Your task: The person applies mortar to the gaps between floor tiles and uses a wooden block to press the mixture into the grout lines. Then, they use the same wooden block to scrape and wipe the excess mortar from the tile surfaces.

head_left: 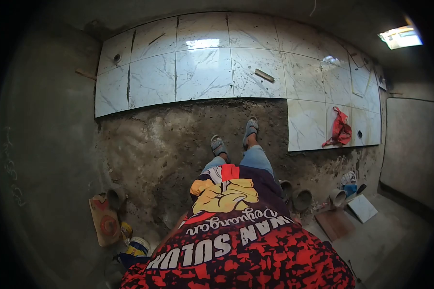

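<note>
Neither my left hand nor my right hand shows; the body and the patterned shirt (226, 231) fill the lower middle of the head view. My sandalled feet stand on the rough dirt-like floor (149, 139), just short of the laid marble-look tiles (205, 72). A short piece of wood (264, 75) lies on the tiles ahead. On the right part of the tiling rests a red bag or cloth (341, 127), with a small dark object (359, 134) beside it.
At lower left are a cement bag (104, 221) and a bucket (138, 245). Several round containers, one a grey bucket (302, 198), stand at right, near a brown board (335, 224) and a loose white tile (362, 208). Walls close in both sides.
</note>
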{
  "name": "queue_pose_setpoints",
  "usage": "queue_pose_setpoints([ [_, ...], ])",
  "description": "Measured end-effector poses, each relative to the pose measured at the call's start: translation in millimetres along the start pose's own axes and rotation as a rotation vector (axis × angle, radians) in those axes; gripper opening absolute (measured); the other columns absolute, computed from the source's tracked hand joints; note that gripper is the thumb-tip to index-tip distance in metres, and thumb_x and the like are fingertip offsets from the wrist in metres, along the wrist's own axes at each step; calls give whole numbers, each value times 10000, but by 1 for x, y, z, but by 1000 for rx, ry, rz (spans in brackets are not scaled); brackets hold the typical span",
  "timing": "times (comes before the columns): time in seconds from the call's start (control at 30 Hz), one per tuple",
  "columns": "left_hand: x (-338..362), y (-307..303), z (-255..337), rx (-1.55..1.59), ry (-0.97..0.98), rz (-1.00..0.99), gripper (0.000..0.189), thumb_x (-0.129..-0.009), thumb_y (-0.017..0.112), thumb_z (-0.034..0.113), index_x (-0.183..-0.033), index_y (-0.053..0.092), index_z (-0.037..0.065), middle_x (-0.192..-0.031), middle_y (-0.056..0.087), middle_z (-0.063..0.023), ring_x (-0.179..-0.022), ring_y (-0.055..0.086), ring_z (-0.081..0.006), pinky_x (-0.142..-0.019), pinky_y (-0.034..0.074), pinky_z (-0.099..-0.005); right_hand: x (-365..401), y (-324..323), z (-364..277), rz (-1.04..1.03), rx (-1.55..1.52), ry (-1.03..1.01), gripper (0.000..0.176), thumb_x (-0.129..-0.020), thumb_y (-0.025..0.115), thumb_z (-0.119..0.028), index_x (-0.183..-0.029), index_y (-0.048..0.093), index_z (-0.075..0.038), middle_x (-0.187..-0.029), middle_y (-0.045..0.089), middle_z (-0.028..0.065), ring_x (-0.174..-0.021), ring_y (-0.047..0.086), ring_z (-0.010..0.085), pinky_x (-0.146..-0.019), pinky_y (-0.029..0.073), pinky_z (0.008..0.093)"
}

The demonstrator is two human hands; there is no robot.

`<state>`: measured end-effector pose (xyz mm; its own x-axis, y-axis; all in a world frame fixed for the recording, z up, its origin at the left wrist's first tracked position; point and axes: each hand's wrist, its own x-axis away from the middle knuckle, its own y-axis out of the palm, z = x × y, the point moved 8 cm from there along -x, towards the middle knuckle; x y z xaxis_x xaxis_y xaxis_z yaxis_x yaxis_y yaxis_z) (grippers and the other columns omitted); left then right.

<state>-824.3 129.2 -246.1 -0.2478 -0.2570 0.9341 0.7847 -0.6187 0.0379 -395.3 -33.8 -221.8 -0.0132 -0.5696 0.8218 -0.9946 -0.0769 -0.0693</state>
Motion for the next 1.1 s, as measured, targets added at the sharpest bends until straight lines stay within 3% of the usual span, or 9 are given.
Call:
queue_pose_setpoints([
  [0.4,-3,-11,19,-74,-2,-134,420,-815,637,201,-1192,581,22,-1148,617,-33,-975,551,-119,-830,462,-295,103,38,24,46,-82,-46,474,-692,691,-237,-1100,599,-12,-1074,645,135,-889,581,196,-812,464,361],
  [0.7,12,-7,33,-93,2,-245,419,-811,639,189,-1190,582,22,-1148,619,-31,-971,551,-117,-830,462,-294,91,30,-2,47,-90,-201,470,-690,691,-240,-1092,604,-12,-1070,648,140,-886,584,200,-810,464,362],
  [0.77,14,-6,39,-95,0,-278,418,-809,639,187,-1190,583,23,-1148,620,-30,-970,551,-117,-829,462,-293,90,33,-36,-341,-1,-27,575,-763,682,-344,-1206,539,-7,-1188,593,108,-1019,519,158,-895,421,327],
  [0.8,14,-4,43,-99,0,-301,418,-809,639,185,-1190,583,23,-1148,620,-30,-970,551,-116,-829,462,-293,98,24,-63,-334,-16,243,644,-689,731,-351,-1189,542,8,-1169,605,112,-978,542,178,-873,435,329],
  [0.93,13,1,58,-106,-4,-382,417,-807,640,180,-1189,584,23,-1148,621,-29,-968,552,-116,-829,462,-293,32,31,57,-452,276,86,603,-673,751,-290,-1169,567,-2,-1145,615,107,-973,556,177,-843,462,331],
  [1.0,13,4,70,-116,-2,-426,417,-806,641,178,-1189,584,23,-1148,621,-28,-967,552,-115,-829,462,-293,10,6,41,-135,131,-40,380,-626,651,-194,-919,640,47,-849,673,179,-709,610,224,-642,476,371],
  [1.03,13,7,77,-119,2,-453,417,-805,641,176,-1189,584,23,-1148,621,-28,-967,552,-115,-829,462,-293,9,-3,41,-137,131,-44,380,-626,651,-194,-919,640,47,-849,673,179,-709,610,224,-642,476,371],
  [1.1,11,14,92,-138,-6,-514,417,-804,642,174,-1188,585,23,-1148,622,-28,-966,552,-115,-829,462,-292,20,-23,31,-256,63,191,395,-614,630,-176,-937,637,50,-817,663,163,-693,603,214,-626,471,361],
])
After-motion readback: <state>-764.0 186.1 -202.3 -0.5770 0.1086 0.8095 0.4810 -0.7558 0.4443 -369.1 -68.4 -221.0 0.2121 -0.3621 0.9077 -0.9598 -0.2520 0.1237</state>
